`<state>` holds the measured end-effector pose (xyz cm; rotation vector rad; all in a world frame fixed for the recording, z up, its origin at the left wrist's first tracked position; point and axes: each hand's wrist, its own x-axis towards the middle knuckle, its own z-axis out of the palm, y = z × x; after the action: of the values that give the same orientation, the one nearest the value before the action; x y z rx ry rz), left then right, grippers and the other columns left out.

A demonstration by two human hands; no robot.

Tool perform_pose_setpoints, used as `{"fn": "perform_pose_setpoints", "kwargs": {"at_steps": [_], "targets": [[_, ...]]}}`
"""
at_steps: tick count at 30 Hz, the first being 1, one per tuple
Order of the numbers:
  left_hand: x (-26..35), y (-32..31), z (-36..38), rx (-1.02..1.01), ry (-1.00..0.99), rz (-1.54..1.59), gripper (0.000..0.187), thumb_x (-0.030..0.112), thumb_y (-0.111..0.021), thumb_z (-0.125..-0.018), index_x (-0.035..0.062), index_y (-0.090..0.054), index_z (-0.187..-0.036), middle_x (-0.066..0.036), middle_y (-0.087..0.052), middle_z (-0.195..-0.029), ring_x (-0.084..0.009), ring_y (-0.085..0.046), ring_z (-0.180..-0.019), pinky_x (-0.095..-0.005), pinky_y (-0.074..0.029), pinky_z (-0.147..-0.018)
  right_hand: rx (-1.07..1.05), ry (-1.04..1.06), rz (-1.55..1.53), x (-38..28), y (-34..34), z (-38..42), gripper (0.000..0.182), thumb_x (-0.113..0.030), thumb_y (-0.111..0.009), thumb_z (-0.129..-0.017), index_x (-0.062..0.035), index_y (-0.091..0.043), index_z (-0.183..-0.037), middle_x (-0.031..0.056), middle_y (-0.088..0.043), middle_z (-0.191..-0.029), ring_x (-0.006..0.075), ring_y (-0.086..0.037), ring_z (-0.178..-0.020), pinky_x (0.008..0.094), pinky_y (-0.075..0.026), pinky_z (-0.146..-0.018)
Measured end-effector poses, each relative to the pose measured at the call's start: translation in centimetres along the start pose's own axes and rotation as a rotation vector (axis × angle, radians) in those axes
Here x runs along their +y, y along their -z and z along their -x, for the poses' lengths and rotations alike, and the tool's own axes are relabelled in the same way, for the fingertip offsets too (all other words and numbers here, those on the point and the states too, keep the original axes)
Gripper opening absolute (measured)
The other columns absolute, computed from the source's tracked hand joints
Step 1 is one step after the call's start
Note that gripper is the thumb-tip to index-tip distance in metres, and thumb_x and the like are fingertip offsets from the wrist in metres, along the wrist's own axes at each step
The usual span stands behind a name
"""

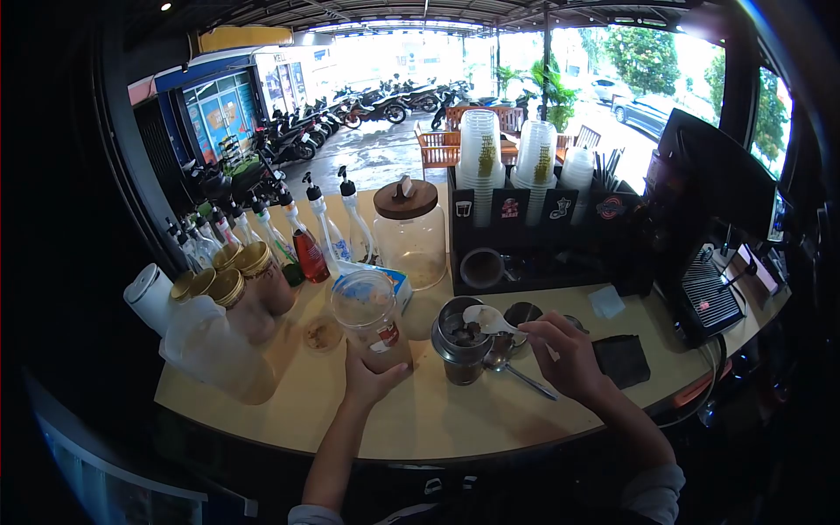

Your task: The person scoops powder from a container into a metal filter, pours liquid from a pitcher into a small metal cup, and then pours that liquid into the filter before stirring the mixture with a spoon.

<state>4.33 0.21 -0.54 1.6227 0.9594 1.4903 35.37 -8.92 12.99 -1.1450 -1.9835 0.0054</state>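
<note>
My left hand [376,378] is wrapped round the lower part of a clear plastic jar [366,325], which stands uncapped with brownish contents low inside. A round lid [323,333] lies to its left. My right hand [564,354] pinches a white scoop [490,318], its bowl over the rim of a metal drip filter [462,346]. Dark grounds show inside the filter, which sits on a small glass [464,374]. Beside the glass rests a metal spoon [525,378], its handle pointing toward me.
Pump bottles [317,219] line the counter's back left, near gold-lidded jars [254,262] and a plastic pitcher [210,346]. A wooden-lidded glass jar [411,241] stands behind. Stacked cups [479,157] fill a black organizer [542,276]. A black cloth [621,360] lies right, near a machine [710,297].
</note>
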Motion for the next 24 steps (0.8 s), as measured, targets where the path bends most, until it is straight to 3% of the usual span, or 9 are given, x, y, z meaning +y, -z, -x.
{"fn": "perform_pose_setpoints", "kwargs": {"at_steps": [6, 24], "targets": [[-1.0, 0.1, -0.1, 0.006, -0.027, 0.001, 0.082, 0.011, -0.086, -0.059, 0.0033, -0.041, -0.127, -0.010, -0.058, -0.117, -0.0214, -0.058, -0.109, -0.0362, -0.048, -0.094, 0.050, -0.083, -0.012, 1.0, 0.0, -0.4, 0.016, -0.003, -0.055, -0.089, -0.0070, -0.061, -0.103, 0.0085, -0.059, -0.087, 0.0263, -0.064, -0.069, 0.0364, -0.049, -0.056], [-0.8, 0.2, 0.1, 0.021, 0.004, 0.005, 0.084, 0.014, -0.088, -0.056, 0.0029, -0.042, -0.126, -0.012, -0.056, -0.118, -0.0219, -0.057, -0.110, -0.0356, -0.047, -0.093, 0.061, 0.026, 0.114, 1.6, -0.6, -1.6, 0.017, -0.002, -0.059, -0.086, -0.0070, -0.062, -0.101, 0.0062, -0.059, -0.085, 0.0232, -0.064, -0.066, 0.0345, -0.050, -0.053]]}}
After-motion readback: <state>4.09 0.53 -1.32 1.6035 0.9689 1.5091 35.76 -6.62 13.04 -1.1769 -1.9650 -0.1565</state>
